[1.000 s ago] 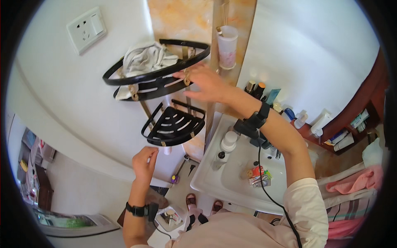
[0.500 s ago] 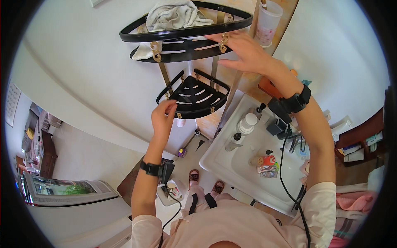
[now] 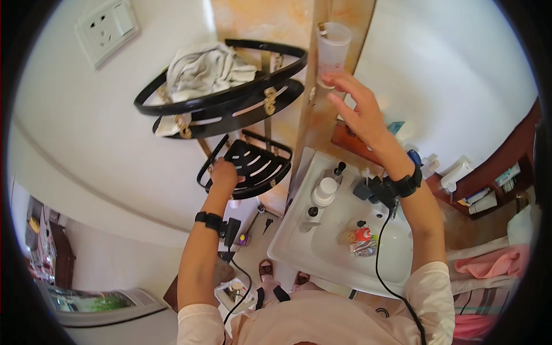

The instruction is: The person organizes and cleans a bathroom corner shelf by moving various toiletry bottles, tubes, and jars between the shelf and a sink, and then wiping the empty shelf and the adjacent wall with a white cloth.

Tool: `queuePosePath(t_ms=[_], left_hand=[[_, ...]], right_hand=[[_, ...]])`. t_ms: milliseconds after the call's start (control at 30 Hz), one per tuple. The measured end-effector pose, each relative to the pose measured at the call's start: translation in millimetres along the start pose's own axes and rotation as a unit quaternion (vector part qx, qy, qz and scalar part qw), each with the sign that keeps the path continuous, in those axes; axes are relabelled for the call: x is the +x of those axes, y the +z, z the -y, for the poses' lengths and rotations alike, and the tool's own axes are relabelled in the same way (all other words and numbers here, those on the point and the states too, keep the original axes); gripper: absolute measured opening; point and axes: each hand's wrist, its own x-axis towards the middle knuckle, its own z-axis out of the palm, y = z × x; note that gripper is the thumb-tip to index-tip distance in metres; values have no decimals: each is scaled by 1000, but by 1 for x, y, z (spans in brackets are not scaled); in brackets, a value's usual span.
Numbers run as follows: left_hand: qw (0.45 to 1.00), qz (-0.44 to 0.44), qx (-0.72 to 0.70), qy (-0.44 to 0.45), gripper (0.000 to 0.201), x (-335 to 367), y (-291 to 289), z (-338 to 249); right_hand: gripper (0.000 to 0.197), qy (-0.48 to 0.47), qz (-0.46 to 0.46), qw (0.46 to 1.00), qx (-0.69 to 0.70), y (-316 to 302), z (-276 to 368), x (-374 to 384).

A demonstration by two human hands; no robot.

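A black corner rack hangs in the wall corner; its upper basket (image 3: 230,115) holds a crumpled grey-white cloth (image 3: 201,70), one end of which pokes out below the rim. My left hand (image 3: 223,173) is at the left side of the lower shelf (image 3: 253,167), with its fingers curled together over the slotted surface. Whatever may be inside those fingers is hidden. To the right, my right hand (image 3: 359,109) is raised with fingertips at the lower part of a translucent plastic cup (image 3: 334,49). Its thumb and fingers are apart, not wrapped round the cup. A brown-tipped handle sticks up from the cup.
Below on the right, a white sink (image 3: 287,241) bears a white jar (image 3: 325,191), dark-capped bottles and colourful packets (image 3: 363,241). An orange-brown box (image 3: 353,141) lies behind it. A wall socket (image 3: 107,31) is at upper left. Cables hang from both wrist straps.
My right hand has left the upper basket and moved right to the cup. My left hand has moved from the lower shelf's front edge further over it. The view has shifted.
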Motion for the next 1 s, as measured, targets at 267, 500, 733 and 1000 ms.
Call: queuePosePath(t_ms=[267,500,733,1000], left_hand=[[994,-69,10,87,30,6,15,10],[985,-135,-11,107,15,10,27,16],[911,-229,-305,154,6,-21,-17,2],[817,-289,-428,258,8,-62,-70,-49]], right_hand=[[30,-27,-6,996,-82,15,4,-2],[39,-80,29,986,-147,32,9,18],[27,-37,28,996,-79,35,4,27],[19,131,54,990,29,30,5,43]])
